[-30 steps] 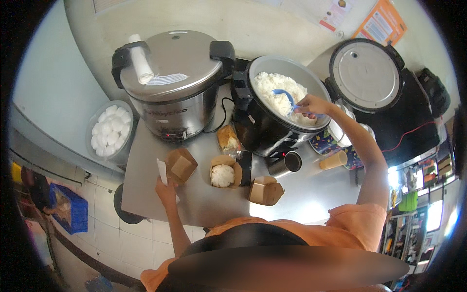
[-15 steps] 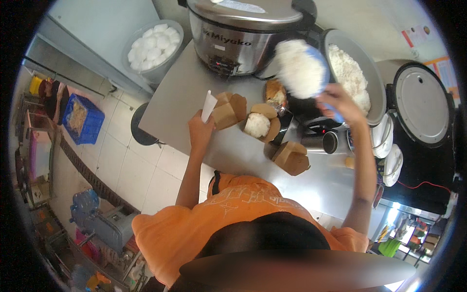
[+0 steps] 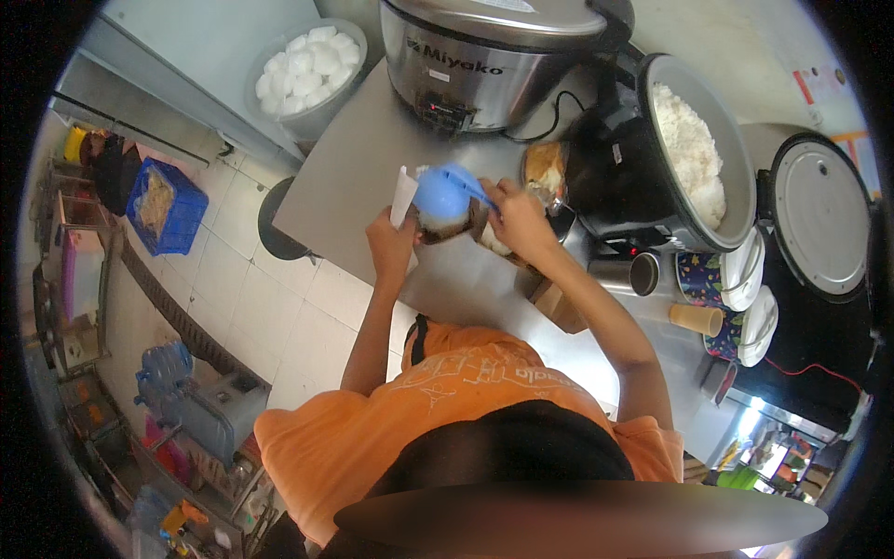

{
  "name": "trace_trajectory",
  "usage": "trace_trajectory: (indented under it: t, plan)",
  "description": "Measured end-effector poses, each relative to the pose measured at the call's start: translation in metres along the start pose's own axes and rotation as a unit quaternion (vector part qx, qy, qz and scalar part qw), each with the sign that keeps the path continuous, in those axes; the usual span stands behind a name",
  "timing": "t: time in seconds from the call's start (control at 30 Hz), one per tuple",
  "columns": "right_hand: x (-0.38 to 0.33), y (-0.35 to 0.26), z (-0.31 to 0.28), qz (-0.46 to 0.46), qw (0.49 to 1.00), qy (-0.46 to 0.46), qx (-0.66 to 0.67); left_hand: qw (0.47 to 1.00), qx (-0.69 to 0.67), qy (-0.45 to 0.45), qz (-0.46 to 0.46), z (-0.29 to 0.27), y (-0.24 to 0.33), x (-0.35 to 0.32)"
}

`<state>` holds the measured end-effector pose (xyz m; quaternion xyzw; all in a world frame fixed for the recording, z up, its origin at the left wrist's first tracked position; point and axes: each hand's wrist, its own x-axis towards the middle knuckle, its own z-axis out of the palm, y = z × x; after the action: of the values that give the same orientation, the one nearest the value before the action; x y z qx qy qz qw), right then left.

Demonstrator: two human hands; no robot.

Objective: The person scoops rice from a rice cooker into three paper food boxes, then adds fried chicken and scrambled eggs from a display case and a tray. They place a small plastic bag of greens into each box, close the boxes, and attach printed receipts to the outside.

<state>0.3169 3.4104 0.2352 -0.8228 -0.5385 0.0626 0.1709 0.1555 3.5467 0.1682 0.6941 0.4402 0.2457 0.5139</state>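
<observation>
My right hand [image 3: 519, 222] grips the handle of a blue rice scoop [image 3: 440, 194], its bowl turned bottom-up over a brown paper food box [image 3: 449, 231]. Some white rice shows at the scoop's far edge. Against the same box rests my left hand [image 3: 391, 240], closed on a flat white strip [image 3: 404, 197] that sticks up from the fingers. Just right of it, a second box holds rice [image 3: 494, 240], partly covered by my right hand. A third brown box [image 3: 561, 307] lies mostly behind my right forearm.
A large open rice cooker [image 3: 703, 158] full of rice stands at the right, a closed steel cooker [image 3: 484, 70] at the back. A metal cup [image 3: 643, 274], a tan cup [image 3: 697, 320] and lidded floral containers [image 3: 736, 321] crowd the steel table's right. White bundles fill a tub [image 3: 312, 70] far left.
My right hand has swung left and down from beside the open cooker, and the rice-heaped scoop is now overturned over the left box. My left hand still holds the white strip there.
</observation>
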Motion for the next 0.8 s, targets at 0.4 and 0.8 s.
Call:
trace_trajectory:
  t: [0.4, 0.8]
  plan:
    - [0.043, -0.045, 0.020, 0.088, 0.965, -0.202, -0.141, 0.999, 0.023, -0.007, -0.039, 0.004, 0.010, 0.002]
    - [0.017, 0.034, -0.092, 0.254, 0.919, -0.192, 0.234, 0.999, 0.037, 0.015, 0.017, 0.001, -0.005, 0.013]
